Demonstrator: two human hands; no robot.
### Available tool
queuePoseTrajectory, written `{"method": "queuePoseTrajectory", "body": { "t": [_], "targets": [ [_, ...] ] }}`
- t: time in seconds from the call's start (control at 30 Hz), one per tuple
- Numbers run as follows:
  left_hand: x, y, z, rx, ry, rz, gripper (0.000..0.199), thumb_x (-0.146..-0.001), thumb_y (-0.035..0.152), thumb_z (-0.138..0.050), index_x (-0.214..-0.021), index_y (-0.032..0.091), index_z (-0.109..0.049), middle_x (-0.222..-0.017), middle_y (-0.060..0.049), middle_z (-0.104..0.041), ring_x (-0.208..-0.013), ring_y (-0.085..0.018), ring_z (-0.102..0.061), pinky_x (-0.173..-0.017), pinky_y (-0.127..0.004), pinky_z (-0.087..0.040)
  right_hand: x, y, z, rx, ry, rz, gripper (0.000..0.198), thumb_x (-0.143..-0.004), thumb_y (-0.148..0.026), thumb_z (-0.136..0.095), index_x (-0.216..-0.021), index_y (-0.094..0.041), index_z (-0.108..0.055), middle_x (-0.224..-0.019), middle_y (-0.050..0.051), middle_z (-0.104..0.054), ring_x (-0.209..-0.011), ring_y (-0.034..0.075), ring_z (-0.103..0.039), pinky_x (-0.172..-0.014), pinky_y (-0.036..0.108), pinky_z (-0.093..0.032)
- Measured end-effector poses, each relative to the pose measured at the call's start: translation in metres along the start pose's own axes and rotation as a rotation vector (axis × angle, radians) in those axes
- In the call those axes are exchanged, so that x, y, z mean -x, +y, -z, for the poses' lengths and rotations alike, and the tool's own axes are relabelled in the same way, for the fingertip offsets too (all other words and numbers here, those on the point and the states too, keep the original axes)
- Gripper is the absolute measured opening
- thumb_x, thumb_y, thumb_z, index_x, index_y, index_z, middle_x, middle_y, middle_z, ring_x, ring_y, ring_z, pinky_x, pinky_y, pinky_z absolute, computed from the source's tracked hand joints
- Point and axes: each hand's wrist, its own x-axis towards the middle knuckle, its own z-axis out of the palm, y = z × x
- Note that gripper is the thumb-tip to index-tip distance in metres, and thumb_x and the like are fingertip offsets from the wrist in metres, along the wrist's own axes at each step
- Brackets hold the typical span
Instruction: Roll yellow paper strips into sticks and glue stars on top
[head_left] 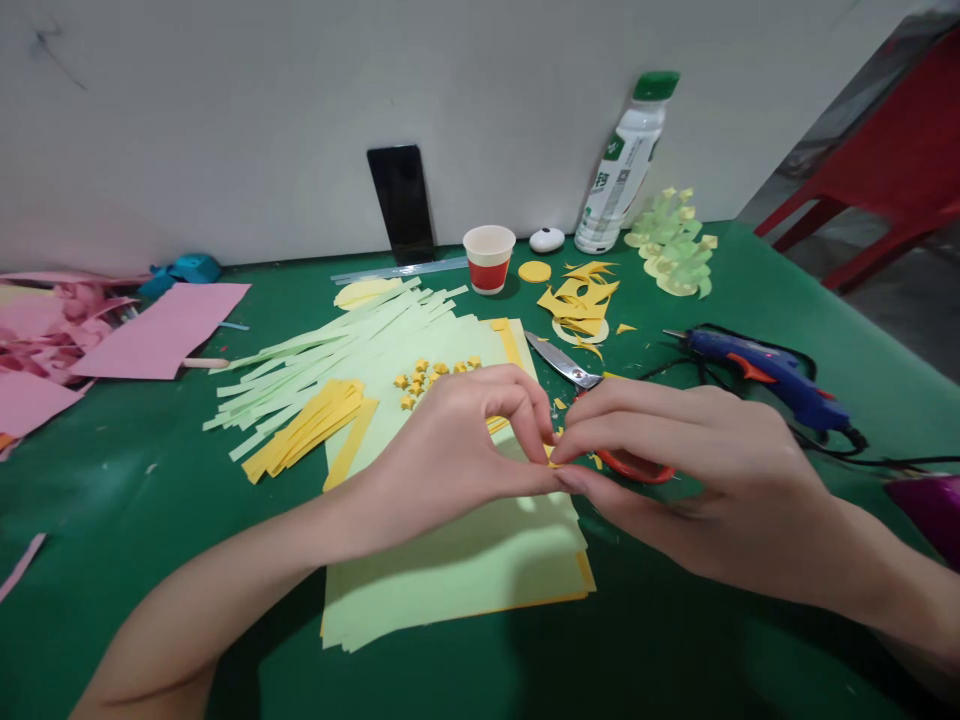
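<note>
Green covers our worktop (pixel 150 540), whose back edge meets a pale wall (pixel 262 120). Above the middle of it, our left hand (pixel 465 430) and right hand (pixel 690 450) meet fingertip to fingertip, both pinched narrow on a small yellow piece of paper (pixel 553 458), which our fingers mostly hide. Beneath our hands lies a stack of pale green sheets (pixel 450 590), with yellow paper showing at its sides. Little folded yellow stars (pixel 420 380) sit on it, just beyond our left hand. Left of them we have yellow strips (pixel 307 430) and a fan of pale green strips (pixel 322 360). Red-handled scissors (pixel 562 362) lie partly behind our right fingers, blades toward the back edge, near yellow scraps (pixel 581 300). Nearer the right edge rests a blue glue gun (pixel 772 375). Along the back edge, a black phone (pixel 403 205) and a green-capped bottle (pixel 622 165) stand tilted, with a red-and-white cup (pixel 489 262) between them. Pale green paper flowers (pixel 675 250) lie near the back right corner, pink paper (pixel 165 330) toward the left.
</note>
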Motion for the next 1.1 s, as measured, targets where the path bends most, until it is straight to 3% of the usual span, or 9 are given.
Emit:
{"method": "queuePoseTrajectory", "body": {
  "t": [0.17,0.27,0.4,0.57,0.7,1.1],
  "targets": [
    [0.002,-0.002,-0.001,-0.014,0.008,-0.013,0.024,-0.069,0.016,-0.071,-0.055,0.015,-0.051,-0.080,0.003,-0.060,-0.075,-0.007,-0.055,-0.069,-0.018,-0.043,0.001,-0.001,-0.002,0.099,0.026,0.001,0.009,-0.079,-0.011,-0.050,-0.075,-0.017,-0.055,-0.072,-0.001,-0.061,-0.059,0.006,-0.054,-0.048,0.018,-0.038],
    [0.003,-0.003,-0.001,-0.008,0.036,-0.049,0.012,-0.071,0.018,-0.070,-0.065,0.014,-0.059,-0.082,0.002,-0.060,-0.072,-0.007,-0.056,-0.064,-0.017,-0.046,-0.001,-0.001,-0.002,0.171,0.074,-0.027,0.011,-0.080,-0.012,-0.050,-0.073,-0.018,-0.055,-0.068,-0.002,-0.060,-0.052,0.005,-0.049,-0.044,0.018,-0.034],
    [0.002,-0.001,0.001,-0.042,0.029,-0.091,0.003,-0.072,0.017,-0.069,-0.073,0.015,-0.068,-0.082,0.001,-0.068,-0.073,-0.009,-0.059,-0.067,-0.019,-0.046,-0.004,0.002,0.001,0.067,0.077,-0.111,0.009,-0.079,-0.012,-0.053,-0.073,-0.017,-0.056,-0.067,-0.003,-0.059,-0.047,0.002,-0.043,-0.042,0.016,-0.032],
    [0.000,0.003,0.006,0.096,-0.055,0.062,0.012,-0.080,0.022,-0.060,-0.078,0.018,-0.071,-0.087,0.001,-0.072,-0.081,-0.012,-0.064,-0.077,-0.021,-0.046,-0.006,0.010,0.006,-0.171,0.018,-0.235,0.010,-0.081,-0.020,-0.053,-0.073,-0.017,-0.058,-0.061,-0.003,-0.053,-0.046,0.003,-0.041,-0.041,0.016,-0.033],
    [-0.002,0.001,0.008,0.080,-0.085,0.147,0.018,-0.081,0.027,-0.057,-0.075,0.019,-0.072,-0.076,0.001,-0.072,-0.068,-0.012,-0.061,-0.064,-0.021,-0.046,-0.007,0.014,0.006,-0.301,-0.034,-0.311,0.014,-0.081,-0.025,-0.053,-0.072,-0.017,-0.058,-0.062,-0.002,-0.052,-0.045,0.003,-0.041,-0.040,0.018,-0.032],
    [-0.005,-0.001,0.008,0.314,-0.095,0.291,0.008,-0.069,0.024,-0.068,-0.066,0.017,-0.071,-0.064,0.000,-0.067,-0.059,-0.010,-0.056,-0.055,-0.020,-0.044,-0.006,0.012,0.006,-0.223,-0.008,-0.246,0.011,-0.079,-0.024,-0.055,-0.072,-0.016,-0.060,-0.062,-0.001,-0.054,-0.048,0.005,-0.040,-0.041,0.019,-0.032]
  ]
}}
